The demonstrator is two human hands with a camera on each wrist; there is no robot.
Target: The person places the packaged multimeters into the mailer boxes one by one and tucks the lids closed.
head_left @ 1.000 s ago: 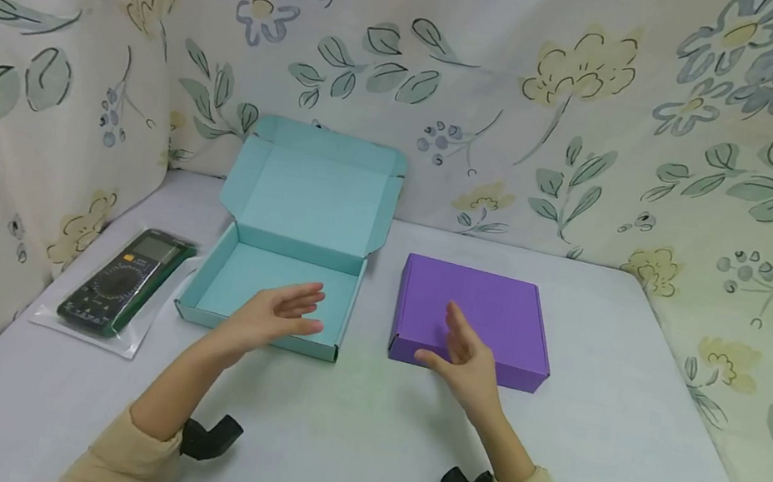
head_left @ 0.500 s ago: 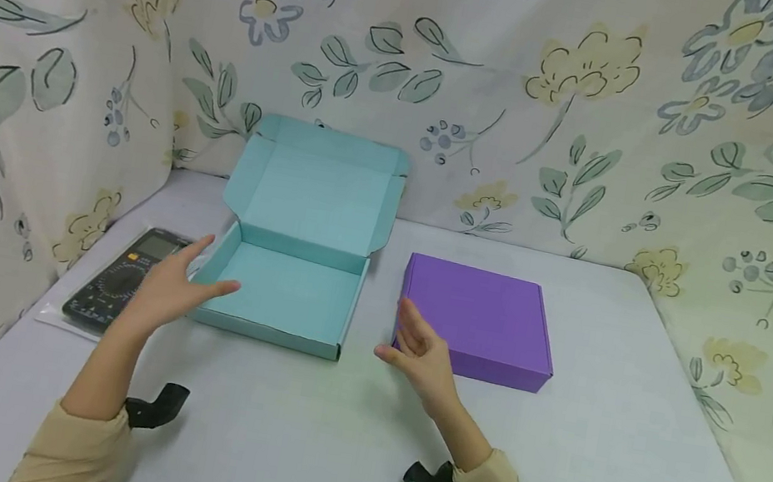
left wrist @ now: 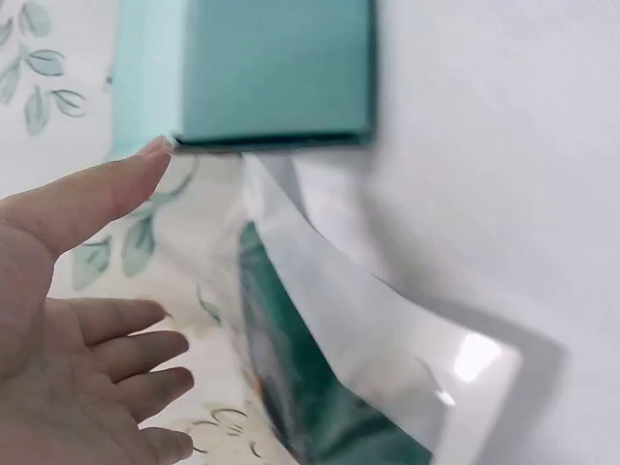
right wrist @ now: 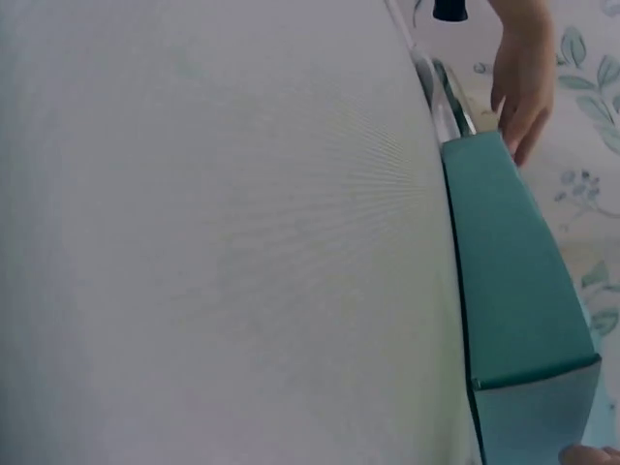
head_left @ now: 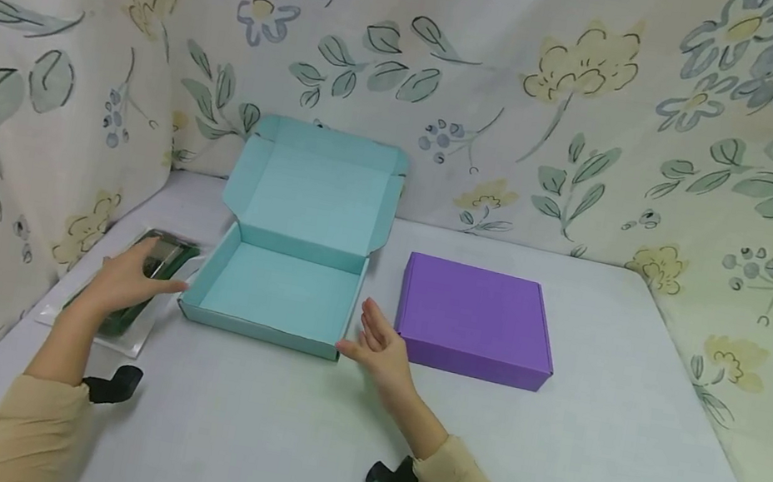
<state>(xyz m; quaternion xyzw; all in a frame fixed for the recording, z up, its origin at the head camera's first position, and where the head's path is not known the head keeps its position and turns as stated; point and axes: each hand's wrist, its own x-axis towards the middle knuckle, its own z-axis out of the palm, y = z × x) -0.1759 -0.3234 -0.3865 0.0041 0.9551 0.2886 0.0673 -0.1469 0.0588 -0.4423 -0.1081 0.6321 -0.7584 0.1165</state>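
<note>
My left hand (head_left: 120,280) hovers over a dark green multimeter (head_left: 125,318) in a clear plastic bag, covering much of it. Its fingers are spread and relaxed in the left wrist view, with the bagged multimeter (left wrist: 315,387) beyond them. A turquoise box (head_left: 258,333) stands in the middle left with its lid raised and nothing inside. Near its front right corner is my right hand (head_left: 385,359), thumb apart from nearly straight fingers; I cannot tell whether it touches the box. Only a fingertip of it shows in the right wrist view, by the box (right wrist: 513,271).
A closed purple box (head_left: 481,315) lies to the right of the turquoise one. The white table (head_left: 585,475) ends at a floral cloth (head_left: 489,122) at the back and sides. Black wrist cameras (head_left: 113,385) sit below both hands.
My left hand has moved left from in front of the turquoise box to over the multimeter. My right hand has moved left from the purple box towards the turquoise box's corner.
</note>
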